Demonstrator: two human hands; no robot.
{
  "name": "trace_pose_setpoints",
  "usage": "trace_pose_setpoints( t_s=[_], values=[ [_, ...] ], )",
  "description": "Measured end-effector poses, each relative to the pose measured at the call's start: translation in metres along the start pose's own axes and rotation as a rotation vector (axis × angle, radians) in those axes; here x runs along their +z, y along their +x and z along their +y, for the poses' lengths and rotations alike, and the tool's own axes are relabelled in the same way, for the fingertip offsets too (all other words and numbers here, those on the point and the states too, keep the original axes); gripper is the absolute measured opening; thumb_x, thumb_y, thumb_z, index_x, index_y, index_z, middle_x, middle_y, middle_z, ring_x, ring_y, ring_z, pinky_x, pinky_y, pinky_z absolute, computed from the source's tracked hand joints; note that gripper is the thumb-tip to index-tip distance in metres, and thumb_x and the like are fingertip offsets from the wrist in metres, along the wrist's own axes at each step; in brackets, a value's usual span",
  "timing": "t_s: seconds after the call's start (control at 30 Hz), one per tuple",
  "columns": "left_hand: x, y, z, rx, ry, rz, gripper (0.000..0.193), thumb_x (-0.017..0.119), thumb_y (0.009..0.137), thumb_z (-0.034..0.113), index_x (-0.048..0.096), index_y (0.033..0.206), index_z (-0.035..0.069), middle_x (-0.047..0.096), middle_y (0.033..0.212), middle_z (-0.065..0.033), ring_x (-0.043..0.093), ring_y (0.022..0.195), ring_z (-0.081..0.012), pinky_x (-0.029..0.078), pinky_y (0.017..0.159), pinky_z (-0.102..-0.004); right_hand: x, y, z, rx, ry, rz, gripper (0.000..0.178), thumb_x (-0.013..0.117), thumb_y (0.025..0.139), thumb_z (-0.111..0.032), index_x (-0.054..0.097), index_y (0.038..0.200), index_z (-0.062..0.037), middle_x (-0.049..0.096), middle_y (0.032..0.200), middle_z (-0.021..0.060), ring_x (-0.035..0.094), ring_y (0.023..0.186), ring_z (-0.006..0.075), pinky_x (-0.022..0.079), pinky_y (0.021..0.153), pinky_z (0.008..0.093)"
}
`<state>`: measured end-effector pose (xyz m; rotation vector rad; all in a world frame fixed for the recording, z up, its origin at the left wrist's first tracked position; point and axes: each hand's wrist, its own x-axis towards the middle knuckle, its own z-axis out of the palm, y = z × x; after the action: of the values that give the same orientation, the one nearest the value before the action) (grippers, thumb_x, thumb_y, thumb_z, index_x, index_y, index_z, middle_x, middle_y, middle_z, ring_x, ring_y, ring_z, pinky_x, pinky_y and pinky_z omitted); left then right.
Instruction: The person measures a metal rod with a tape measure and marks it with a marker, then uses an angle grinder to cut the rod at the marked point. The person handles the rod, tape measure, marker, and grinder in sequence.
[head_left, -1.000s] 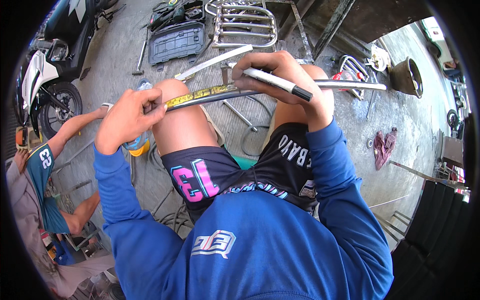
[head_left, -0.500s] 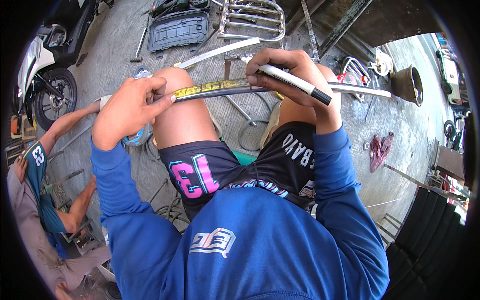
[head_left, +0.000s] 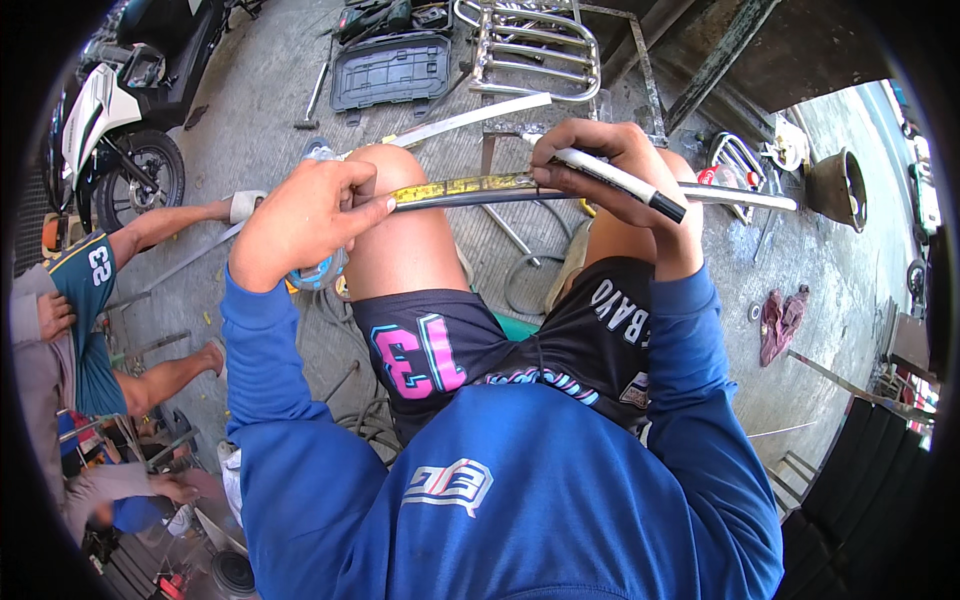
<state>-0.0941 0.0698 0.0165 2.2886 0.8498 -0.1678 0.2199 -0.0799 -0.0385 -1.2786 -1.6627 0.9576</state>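
Across my knees lies a slim shiny metal tube (head_left: 745, 196), with a yellow measuring tape (head_left: 455, 188) stretched along it. My left hand (head_left: 310, 215) pinches the tape and tube near their left end between thumb and fingers. My right hand (head_left: 610, 170) is closed around a white marker pen (head_left: 610, 180) with a black end, which slants down to the right. Its fingertips touch the tape's right part, and the palm is above the tube. A blue rounded object (head_left: 322, 272) shows partly beneath my left hand; its kind is unclear.
Ahead on the concrete floor are an open black tool case (head_left: 390, 72), a chrome tubular rack (head_left: 535, 50), a hammer (head_left: 313, 98) and a flat metal bar (head_left: 470, 118). A motorcycle (head_left: 105, 130) and another person (head_left: 85, 290) are at left. A bucket (head_left: 838, 190) and dark red cloth (head_left: 783, 325) lie right.
The whole view has shifted, with the scene now further right and slightly lower. Both hands keep their holds on the tape and marker. The other person at left has changed posture.
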Motion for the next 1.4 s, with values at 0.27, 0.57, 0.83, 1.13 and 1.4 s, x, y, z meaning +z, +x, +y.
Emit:
trace_pose_setpoints(
  t_s=[0.27, 0.57, 0.83, 1.13, 1.4],
  values=[
    [-0.003, 0.003, 0.0, 0.044, 0.076, -0.014, 0.04, 0.073, 0.098, 0.029, 0.058, 0.079, -0.002, 0.052, 0.055, -0.0155, 0.058, 0.048, -0.0242, 0.04, 0.051, -0.0396, -0.004, -0.002, -0.001, -0.05, -0.054, 0.005, 0.014, 0.078, 0.097, -0.011, 0.074, 0.107, -0.0031, 0.076, 0.099, 0.0064, 0.072, 0.092, 0.0157, 0.058, 0.083, 0.0315],
    [-0.001, 0.004, -0.003, -0.014, 0.026, -0.04, 0.039, 0.072, 0.099, 0.027, 0.058, 0.08, -0.003, 0.062, 0.061, -0.0149, 0.066, 0.052, -0.0223, 0.046, 0.053, -0.0368, -0.002, -0.002, -0.003, -0.043, -0.07, 0.007, 0.013, 0.078, 0.096, -0.009, 0.074, 0.108, -0.0043, 0.076, 0.098, 0.0067, 0.073, 0.091, 0.0157, 0.059, 0.082, 0.0324],
    [0.0, 0.005, 0.01, -0.132, 0.048, -0.073, 0.034, 0.073, 0.096, 0.024, 0.061, 0.08, -0.003, 0.063, 0.061, -0.0163, 0.071, 0.056, -0.0231, 0.05, 0.056, -0.0381, -0.002, -0.007, 0.011, -0.117, 0.028, 0.036, 0.018, 0.076, 0.097, -0.012, 0.074, 0.112, -0.0016, 0.078, 0.099, 0.0093, 0.076, 0.093, 0.0213, 0.059, 0.083, 0.0353],
    [0.003, 0.004, 0.011, -0.155, 0.025, -0.082, 0.03, 0.073, 0.097, 0.019, 0.058, 0.079, -0.001, 0.061, 0.06, -0.0106, 0.069, 0.055, -0.0163, 0.048, 0.054, -0.0355, 0.0, -0.007, 0.01, -0.109, 0.02, 0.044, 0.019, 0.078, 0.094, -0.01, 0.075, 0.111, -0.0017, 0.078, 0.099, 0.0092, 0.075, 0.091, 0.0215, 0.059, 0.083, 0.0361],
    [0.001, 0.006, 0.015, -0.193, 0.043, -0.079, 0.036, 0.073, 0.096, 0.025, 0.059, 0.078, -0.002, 0.061, 0.059, -0.0139, 0.072, 0.056, -0.0207, 0.049, 0.055, -0.0375, -0.003, -0.009, 0.008, -0.08, -0.022, 0.039, 0.022, 0.079, 0.098, -0.015, 0.075, 0.114, 0.0006, 0.078, 0.104, 0.0097, 0.074, 0.098, 0.0178, 0.058, 0.091, 0.0331]
  ],
)
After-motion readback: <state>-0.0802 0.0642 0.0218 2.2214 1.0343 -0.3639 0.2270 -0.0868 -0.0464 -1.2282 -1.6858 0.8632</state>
